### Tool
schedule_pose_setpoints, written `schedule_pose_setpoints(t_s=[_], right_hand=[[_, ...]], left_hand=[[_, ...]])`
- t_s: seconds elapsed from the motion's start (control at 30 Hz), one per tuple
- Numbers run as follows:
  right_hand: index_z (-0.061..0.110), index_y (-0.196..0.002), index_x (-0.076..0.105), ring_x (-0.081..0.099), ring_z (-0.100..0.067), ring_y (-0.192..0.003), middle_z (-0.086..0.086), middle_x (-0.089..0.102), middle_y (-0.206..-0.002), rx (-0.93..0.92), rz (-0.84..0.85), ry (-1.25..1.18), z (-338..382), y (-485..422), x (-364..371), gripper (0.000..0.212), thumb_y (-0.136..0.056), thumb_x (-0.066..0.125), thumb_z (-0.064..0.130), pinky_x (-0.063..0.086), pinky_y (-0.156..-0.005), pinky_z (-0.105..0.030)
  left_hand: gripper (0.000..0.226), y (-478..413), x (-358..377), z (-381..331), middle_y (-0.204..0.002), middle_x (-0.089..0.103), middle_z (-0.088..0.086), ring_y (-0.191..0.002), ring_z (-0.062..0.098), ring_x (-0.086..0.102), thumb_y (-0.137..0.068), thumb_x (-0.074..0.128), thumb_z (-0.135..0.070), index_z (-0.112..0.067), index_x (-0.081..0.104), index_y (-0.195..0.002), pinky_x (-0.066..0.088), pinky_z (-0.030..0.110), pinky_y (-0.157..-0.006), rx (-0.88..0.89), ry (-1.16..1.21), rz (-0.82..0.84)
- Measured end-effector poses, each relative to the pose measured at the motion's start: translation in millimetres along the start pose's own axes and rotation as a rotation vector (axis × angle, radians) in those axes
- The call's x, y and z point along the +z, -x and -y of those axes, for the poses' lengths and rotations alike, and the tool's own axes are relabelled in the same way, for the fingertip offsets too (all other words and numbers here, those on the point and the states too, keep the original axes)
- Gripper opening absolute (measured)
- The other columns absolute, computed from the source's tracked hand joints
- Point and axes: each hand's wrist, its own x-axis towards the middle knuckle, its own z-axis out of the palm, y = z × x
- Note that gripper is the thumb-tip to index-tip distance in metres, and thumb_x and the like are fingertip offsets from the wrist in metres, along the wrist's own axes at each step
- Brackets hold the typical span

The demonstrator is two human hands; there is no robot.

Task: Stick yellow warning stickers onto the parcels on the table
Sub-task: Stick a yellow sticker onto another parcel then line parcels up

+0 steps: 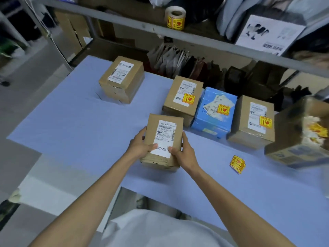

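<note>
Head view. At centre, gripped from both sides: small brown cardboard parcel [164, 138] with a white shipping label, not yet stickered on the face that shows. Left hand [140, 145] curled round its left edge, thumb pressed on the label. Right hand [183, 150] curled round the right edge, thumb likewise. Fingers of both mostly hidden behind the box. Underside hidden too, so impossible to tell whether resting on the pale blue table [71, 122] or lifted.

Just beyond, in a row toward the right: brown labelled parcel [183, 98], blue wrapped parcel [214, 111], second brown labelled parcel [252, 118], each bearing a yellow warning sticker.

Upper left of the table, well apart: lone brown parcel [122, 80], label only.

Lower right: small stack of loose yellow stickers [237, 164].

Right edge, blurred and cut off: open cardboard carton [284, 150], yellow scraps inside, hard to make out.

Top centre, on the grey shelf [124, 18]: roll of yellow stickers [175, 17].
</note>
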Motion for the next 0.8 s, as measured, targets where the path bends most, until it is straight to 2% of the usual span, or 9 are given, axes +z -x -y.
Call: schedule_pose_setpoints(t_s=[0.13, 0.27, 0.4, 0.5, 0.57, 0.67, 0.8], right_hand=[[0.034, -0.140, 0.035, 0.060, -0.017, -0.104, 0.009, 0.060, -0.115, 0.039, -0.148, -0.002, -23.6, 16.7, -44.6, 0.065, -0.084, 0.067, 0.021, 0.050, -0.092, -0.038], [0.037, -0.140, 0.036, 0.058, -0.009, -0.091, 0.012, 0.057, -0.106, 0.093, -0.257, -0.082, -45.2, 35.3, -74.3, 0.068, -0.084, 0.068, 0.015, 0.050, -0.085, -0.031], [0.043, -0.135, 0.037, 0.059, 0.001, -0.090, 0.010, 0.060, -0.109, 0.124, -0.314, -0.135, -63.2, 46.9, -84.6, 0.067, -0.083, 0.068, 0.013, 0.050, -0.078, -0.024], [0.042, -0.141, 0.035, 0.063, -0.011, -0.097, 0.008, 0.062, -0.110, 0.158, -0.312, -0.178, -72.0, 51.2, -92.2, 0.072, -0.084, 0.069, 0.014, 0.053, -0.085, -0.031], [0.043, -0.141, 0.033, 0.063, -0.018, -0.099, 0.013, 0.060, -0.102, 0.166, -0.301, -0.181, -73.4, 51.7, -98.9, 0.072, -0.084, 0.069, 0.016, 0.053, -0.089, -0.035], [0.046, -0.140, 0.032, 0.062, -0.016, -0.096, 0.014, 0.058, -0.100, 0.161, -0.280, -0.183, -75.3, 53.4, -105.4, 0.071, -0.085, 0.069, 0.018, 0.051, -0.086, -0.031], [0.050, -0.138, 0.031, 0.062, -0.017, -0.102, 0.018, 0.058, -0.103, 0.160, -0.271, -0.196, -80.6, 54.5, -105.9, 0.071, -0.085, 0.070, 0.023, 0.052, -0.091, -0.034]], left_hand=[[0.081, 11.1, 47.6, -24.9, -0.131, 0.055, 0.005, -0.108, 0.017, 0.054, -0.079, 0.076, -0.017, -0.028, 0.032, -0.146, 0.043, 0.026, -0.090, 0.082, -0.042, 0.084], [0.073, 20.3, 86.6, -37.9, -0.130, 0.057, 0.003, -0.104, 0.014, 0.053, -0.080, 0.075, -0.016, -0.028, 0.037, -0.142, 0.041, 0.024, -0.086, 0.165, -0.082, 0.141], [0.073, 22.3, 108.9, -40.5, -0.132, 0.057, 0.002, -0.104, 0.013, 0.052, -0.080, 0.075, -0.016, -0.026, 0.038, -0.142, 0.040, 0.022, -0.085, 0.190, -0.118, 0.182], [0.074, 21.4, 116.8, -42.9, -0.134, 0.056, 0.004, -0.111, 0.017, 0.053, -0.081, 0.074, -0.016, -0.027, 0.036, -0.143, 0.040, 0.024, -0.087, 0.169, -0.112, 0.192], [0.073, 21.4, 121.4, -42.6, -0.134, 0.055, 0.006, -0.110, 0.018, 0.053, -0.085, 0.070, -0.017, -0.029, 0.032, -0.145, 0.040, 0.024, -0.087, 0.148, -0.093, 0.198], [0.069, 21.5, 127.3, -39.5, -0.131, 0.057, 0.006, -0.103, 0.014, 0.052, -0.088, 0.066, -0.016, -0.032, 0.031, -0.146, 0.042, 0.026, -0.088, 0.152, -0.077, 0.188], [0.071, 20.1, 128.9, -36.7, -0.132, 0.055, 0.005, -0.116, 0.022, 0.055, -0.088, 0.067, -0.019, -0.033, 0.029, -0.147, 0.044, 0.030, -0.092, 0.149, -0.074, 0.185]])
